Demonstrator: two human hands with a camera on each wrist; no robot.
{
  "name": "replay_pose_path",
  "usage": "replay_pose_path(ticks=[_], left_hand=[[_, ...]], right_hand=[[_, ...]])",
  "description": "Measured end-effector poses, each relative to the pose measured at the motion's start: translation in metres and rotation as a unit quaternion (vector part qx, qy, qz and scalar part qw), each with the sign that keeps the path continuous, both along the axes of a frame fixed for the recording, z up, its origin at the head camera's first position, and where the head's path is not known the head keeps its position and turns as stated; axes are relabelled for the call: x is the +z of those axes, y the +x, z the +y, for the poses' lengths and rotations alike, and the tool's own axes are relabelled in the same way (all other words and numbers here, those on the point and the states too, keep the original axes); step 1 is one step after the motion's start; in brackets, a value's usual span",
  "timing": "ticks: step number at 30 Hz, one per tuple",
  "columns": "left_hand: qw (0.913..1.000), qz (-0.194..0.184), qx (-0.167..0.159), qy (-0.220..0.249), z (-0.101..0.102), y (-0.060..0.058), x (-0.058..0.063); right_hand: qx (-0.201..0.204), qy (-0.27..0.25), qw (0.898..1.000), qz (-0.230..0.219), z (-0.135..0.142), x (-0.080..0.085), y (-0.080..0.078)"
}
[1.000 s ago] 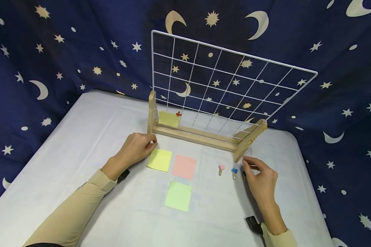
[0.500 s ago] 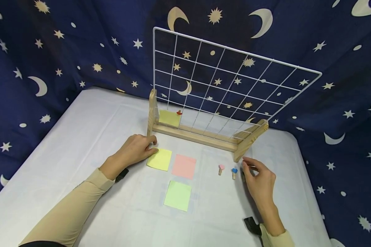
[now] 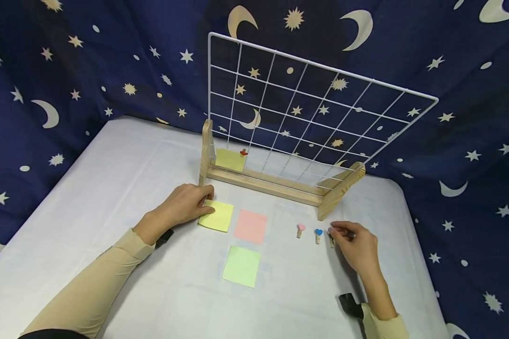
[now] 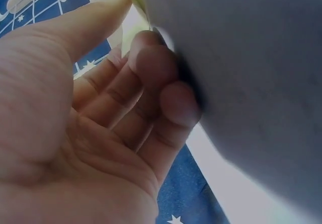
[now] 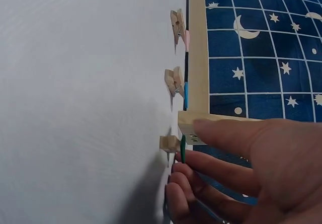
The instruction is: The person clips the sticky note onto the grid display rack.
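Right hand (image 3: 358, 249) farther from stand (image 3: 264, 187)

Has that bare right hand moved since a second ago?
Yes, slightly: the right hand has its fingertips farther down the head view, relative to the pale wooden stand.

Headcam above, wristcams nr, L prob. sideways

Left fingers (image 3: 207, 190) touch the nearer yellow note (image 3: 220, 217); right fingers (image 3: 346, 226) touch the rightmost clothespin (image 3: 332, 243)
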State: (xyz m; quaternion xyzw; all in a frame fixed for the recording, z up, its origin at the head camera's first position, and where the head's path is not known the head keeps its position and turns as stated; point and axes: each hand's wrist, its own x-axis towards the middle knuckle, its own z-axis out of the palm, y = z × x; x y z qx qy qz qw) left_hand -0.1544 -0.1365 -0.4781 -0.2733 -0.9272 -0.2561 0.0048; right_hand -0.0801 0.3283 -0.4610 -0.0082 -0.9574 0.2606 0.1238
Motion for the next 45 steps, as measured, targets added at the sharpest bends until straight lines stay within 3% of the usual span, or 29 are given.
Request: replay_pose_path(ticks=[5,11,29,37,45], left_hand=[[0.9998,-0.014,-0.013,0.005,-0.002,-0.001,0.0],[0.9998,-0.004,-0.017,0.01,-0.002,0.0,-0.001],[0.9996,0.028,-0.006,0.008,-0.001,-0.001,-0.002],[0.9985,0.053,-0.006,0.014,0.0,0.001,-0.001],[0.9978,0.062,-0.005,0.022,0.002,0.001,-0.001]], right_hand=[[0.015,0.004,0.999,-0.036,0.0,0.003,0.0],[0.034,0.007,0.998,-0.052,0.001,0.002,0.0],[0.024,0.016,0.997,-0.072,0.006,0.003,0.002],[0.034,-0.077,0.989,-0.12,0.007,0.01,0.0],[-0.004,-0.115,0.99,-0.087,0.006,0.012,0.003]])
